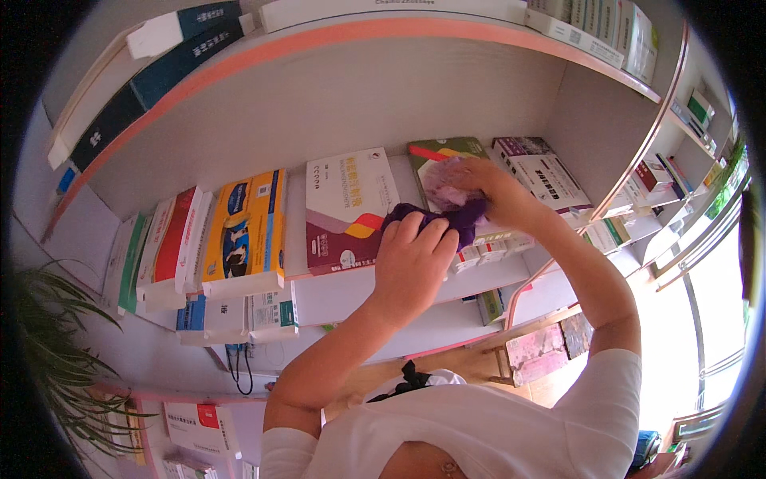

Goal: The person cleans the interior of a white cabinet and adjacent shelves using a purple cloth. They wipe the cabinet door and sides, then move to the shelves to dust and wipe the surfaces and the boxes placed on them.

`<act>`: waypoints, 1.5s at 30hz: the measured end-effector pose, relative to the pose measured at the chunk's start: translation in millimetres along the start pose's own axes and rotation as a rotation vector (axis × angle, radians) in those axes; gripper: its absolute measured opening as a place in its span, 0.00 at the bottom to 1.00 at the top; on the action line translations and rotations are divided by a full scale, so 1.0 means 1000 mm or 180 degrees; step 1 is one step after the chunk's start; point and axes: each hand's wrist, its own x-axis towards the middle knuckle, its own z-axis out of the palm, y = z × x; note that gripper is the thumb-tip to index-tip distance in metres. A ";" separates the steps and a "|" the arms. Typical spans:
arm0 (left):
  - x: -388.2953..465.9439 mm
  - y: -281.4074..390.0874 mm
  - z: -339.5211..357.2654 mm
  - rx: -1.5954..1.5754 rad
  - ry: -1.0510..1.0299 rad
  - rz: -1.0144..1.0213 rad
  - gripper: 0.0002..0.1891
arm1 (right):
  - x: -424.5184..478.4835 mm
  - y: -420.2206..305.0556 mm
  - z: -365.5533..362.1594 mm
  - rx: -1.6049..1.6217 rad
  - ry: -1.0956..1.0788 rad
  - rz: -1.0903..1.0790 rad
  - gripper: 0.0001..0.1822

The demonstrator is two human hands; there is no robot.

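My left hand [417,257] grips a dark purple cloth [464,221] with its fingers bent over it, near the right edge of a white and maroon box [344,209]. My right hand [479,185] lies over a lighter, fluffy purple part, which seems to belong to the same cloth, on top of a green box [419,152] with a red stripe. Part of that box is hidden under the hand and cloth. Right of it lies a white and dark purple box [544,176]. A yellow box [245,224] stands farther left.
White boxes with red [173,239] and green [128,263] bands stand at the shelf's left. Above runs a pink-edged shelf [359,30] holding more boxes; lower shelves hold others. A leafy plant [66,353] is at left, and an upright divider [634,143] at right.
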 end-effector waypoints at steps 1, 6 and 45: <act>-0.001 -0.002 0.001 -0.0010 -0.0062 -0.0020 0.18 | 0.013 0.007 0.006 0.0071 0.0062 0.0010 0.23; 0.003 -0.003 0.002 -0.0136 0.0010 0.0053 0.17 | 0.092 0.070 0.037 -0.0678 -0.0360 0.0301 0.20; 0.001 0.042 0.015 0.0892 0.0163 -0.0561 0.18 | -0.102 -0.003 -0.076 0.0725 0.0340 -0.0352 0.18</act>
